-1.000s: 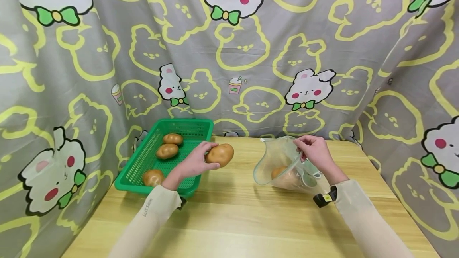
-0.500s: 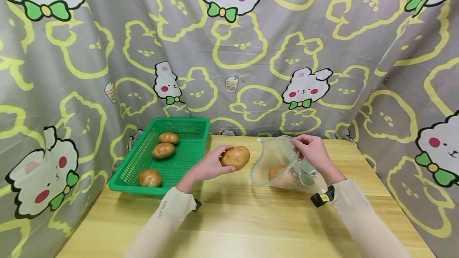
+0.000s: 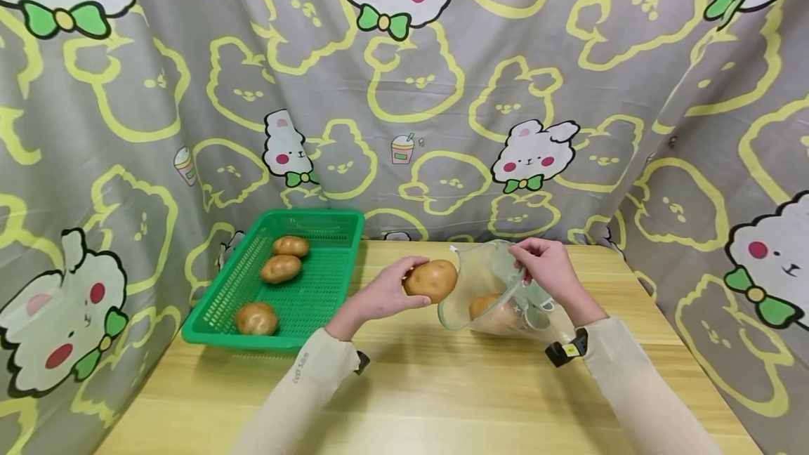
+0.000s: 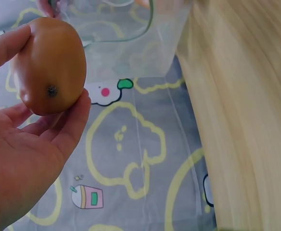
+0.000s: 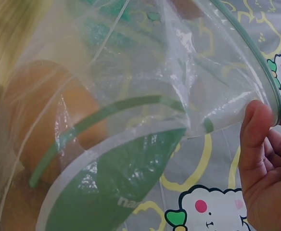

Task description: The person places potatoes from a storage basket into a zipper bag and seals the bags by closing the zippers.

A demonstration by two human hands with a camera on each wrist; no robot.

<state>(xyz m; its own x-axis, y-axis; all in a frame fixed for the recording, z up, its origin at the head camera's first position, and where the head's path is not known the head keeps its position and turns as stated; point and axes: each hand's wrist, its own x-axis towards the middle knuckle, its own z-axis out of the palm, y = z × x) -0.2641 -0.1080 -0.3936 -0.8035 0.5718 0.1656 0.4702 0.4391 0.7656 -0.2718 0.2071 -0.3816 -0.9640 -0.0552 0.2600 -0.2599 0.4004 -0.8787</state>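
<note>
My left hand (image 3: 384,291) grips a brown potato (image 3: 432,281) at the mouth of a clear zip bag (image 3: 456,306). In the left wrist view the thumb and fingers curl round the potato (image 4: 54,67), whose dark end spot shows. My right hand (image 3: 551,269) pinches the bag's rim and keeps its mouth spread toward the left. Inside the bag lies another potato (image 3: 485,306). Through the plastic, the right wrist view shows that potato (image 5: 58,110) with more brown below it, and the bag's green print (image 5: 116,178).
A green plastic basket (image 3: 346,227) stands at the left of the wooden table (image 3: 430,392). Several potatoes fit this scene; three lie in the basket, one potato (image 3: 257,319) near its front. A patterned curtain (image 3: 442,90) hangs behind and on both sides.
My left hand has carried the potato rightward from beside the basket to the bag's mouth. The right hand keeps its pinch on the rim. The view has shifted slightly.
</note>
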